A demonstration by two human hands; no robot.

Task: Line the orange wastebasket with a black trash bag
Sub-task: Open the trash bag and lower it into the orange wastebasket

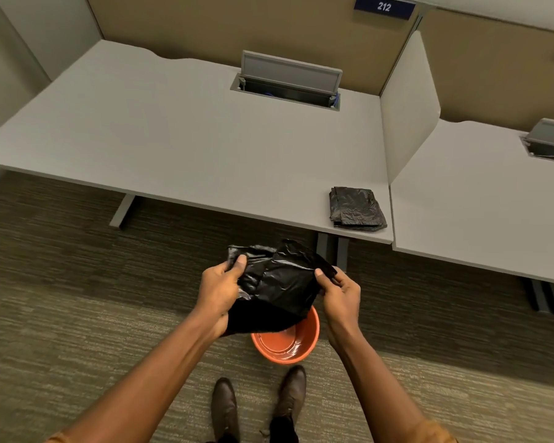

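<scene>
A folded black trash bag (279, 282) is held in the air between both hands, partly unfolded and crumpled. My left hand (219, 289) grips its left edge with the thumb on top. My right hand (339, 297) pinches its right edge. Directly below the bag, on the carpet, stands the orange wastebasket (293, 345); the bag hides its far left part. The inside of the basket that shows is bare orange.
A pile of folded black bags (357, 208) lies at the near right corner of the grey desk (173, 139). A cable hatch (287, 81) stands open at the desk's back. A white divider (410, 103) separates a second desk (480, 212). My shoes (259, 407) stand just behind the basket.
</scene>
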